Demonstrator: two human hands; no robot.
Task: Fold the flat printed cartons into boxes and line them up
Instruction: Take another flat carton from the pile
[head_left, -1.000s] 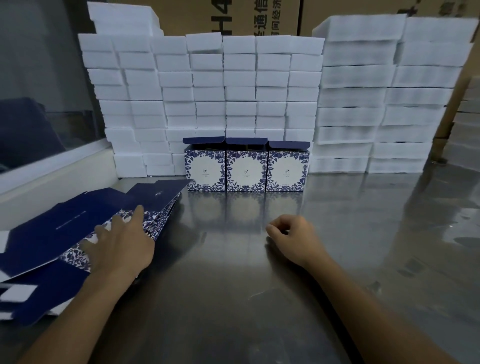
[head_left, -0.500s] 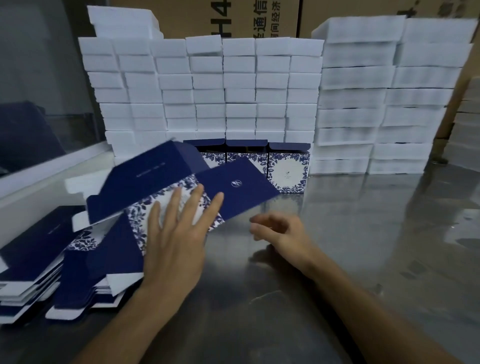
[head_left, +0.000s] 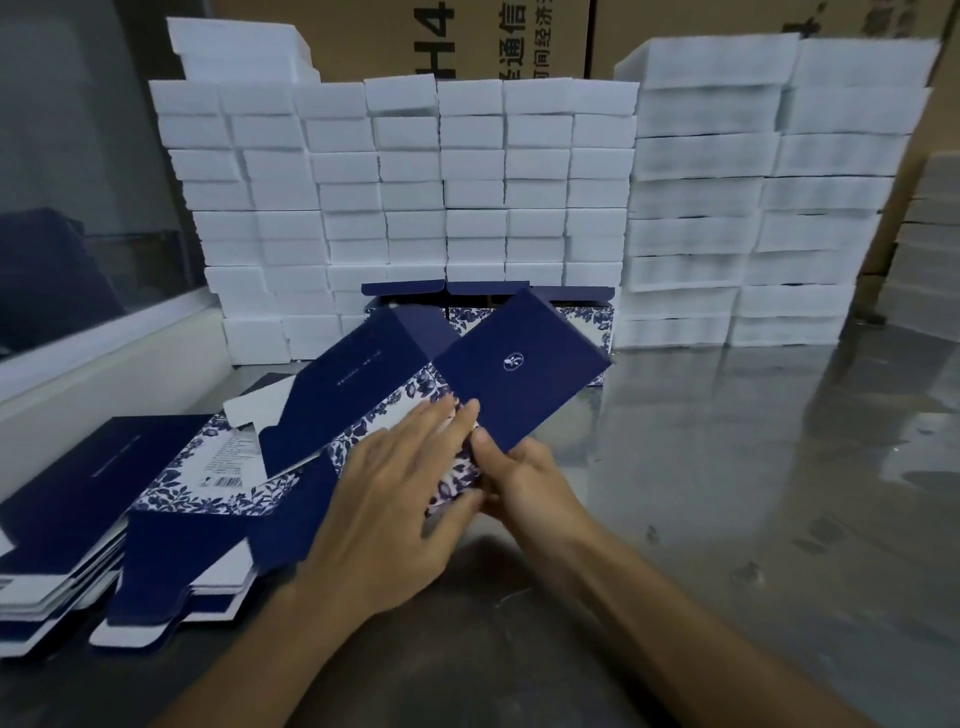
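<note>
Above the steel table (head_left: 727, 519), just in front of the row of folded boxes (head_left: 576, 312), the flat carton (head_left: 519, 384) is held tilted, the left hand (head_left: 395, 509) spread flat against its floral panel, the right hand (head_left: 524, 473) pinching its near edge, with the carton stack (head_left: 78, 519) to the left

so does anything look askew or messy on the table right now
The pile of flat cartons at the left is splayed, sheets lying at different angles instead of squared up. The carton in hand, held by the left hand and right hand, is tilted mid-fold, which is expected. Nothing looks damaged.
</note>
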